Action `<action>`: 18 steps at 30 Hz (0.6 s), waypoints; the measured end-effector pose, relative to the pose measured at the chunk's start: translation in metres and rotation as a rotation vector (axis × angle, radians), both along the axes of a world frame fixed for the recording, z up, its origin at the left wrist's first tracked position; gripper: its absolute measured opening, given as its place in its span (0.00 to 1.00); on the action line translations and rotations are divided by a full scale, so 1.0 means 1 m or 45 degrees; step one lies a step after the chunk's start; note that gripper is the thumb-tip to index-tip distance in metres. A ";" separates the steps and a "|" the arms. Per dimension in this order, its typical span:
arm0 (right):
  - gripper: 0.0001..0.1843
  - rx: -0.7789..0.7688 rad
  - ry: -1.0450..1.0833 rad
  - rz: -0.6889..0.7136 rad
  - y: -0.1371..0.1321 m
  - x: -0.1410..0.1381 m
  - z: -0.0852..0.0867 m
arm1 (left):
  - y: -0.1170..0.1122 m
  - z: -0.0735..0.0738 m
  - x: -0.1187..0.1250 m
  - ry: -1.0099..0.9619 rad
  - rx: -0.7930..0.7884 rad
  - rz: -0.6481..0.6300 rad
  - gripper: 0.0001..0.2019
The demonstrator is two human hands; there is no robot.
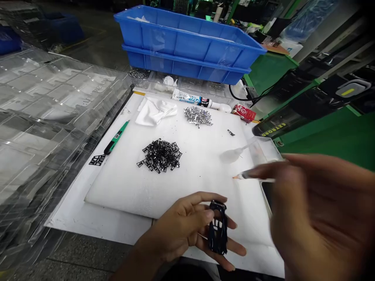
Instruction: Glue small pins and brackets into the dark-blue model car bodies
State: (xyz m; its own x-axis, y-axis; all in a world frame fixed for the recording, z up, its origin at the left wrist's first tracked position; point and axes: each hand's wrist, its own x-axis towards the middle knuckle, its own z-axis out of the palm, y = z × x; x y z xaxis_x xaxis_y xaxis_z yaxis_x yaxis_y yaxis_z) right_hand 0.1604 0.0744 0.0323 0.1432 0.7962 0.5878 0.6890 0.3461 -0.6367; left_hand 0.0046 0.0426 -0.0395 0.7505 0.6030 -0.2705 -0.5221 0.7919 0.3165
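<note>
Big and blurry, the right hand (310,210) fills the right side of the frame. Its fingers are bent and pinch a thin stick (245,174), whose orange tip points left. At the bottom middle, the left hand (187,230) holds a toy car shell (218,234), with the thumb pressed on its left edge and the other fingers spread behind it. The shell is long, and its long side runs up and down the frame. I can't tell which end is the front. It is dark, hard and very shiny, with smooth curves and bright gaps near the middle. Left of center, small flat black frames sit in a messy pile (161,155) on soft white foam (125,183). A crumpled white cloth (155,111) lies above them.
</note>
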 end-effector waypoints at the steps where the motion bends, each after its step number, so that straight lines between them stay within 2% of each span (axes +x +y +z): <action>1: 0.12 -0.168 -0.123 0.194 0.007 -0.009 0.003 | -0.001 0.000 0.000 0.038 0.033 -0.027 0.15; 3: 0.05 -0.577 -0.383 0.526 0.026 -0.027 0.001 | -0.003 0.001 0.001 0.140 0.112 -0.068 0.16; 4: 0.04 -0.746 -0.538 0.594 0.037 -0.035 -0.003 | -0.003 0.001 0.002 0.188 0.146 -0.083 0.16; 6: 0.10 -0.862 -0.721 0.598 0.054 -0.050 -0.015 | -0.004 0.002 0.003 0.243 0.184 -0.122 0.18; 8: 0.13 -0.856 -0.827 0.563 0.062 -0.059 -0.027 | -0.004 0.001 0.003 0.250 0.192 -0.141 0.21; 12: 0.06 -0.835 -0.943 0.570 0.061 -0.062 -0.036 | -0.003 0.001 0.004 0.250 0.190 -0.141 0.23; 15: 0.06 -0.781 -0.951 0.612 0.057 -0.052 -0.035 | -0.003 0.002 0.003 0.260 0.192 -0.134 0.19; 18: 0.09 -0.674 -0.923 0.551 0.044 -0.034 -0.025 | -0.002 0.002 0.001 0.208 0.181 -0.084 0.15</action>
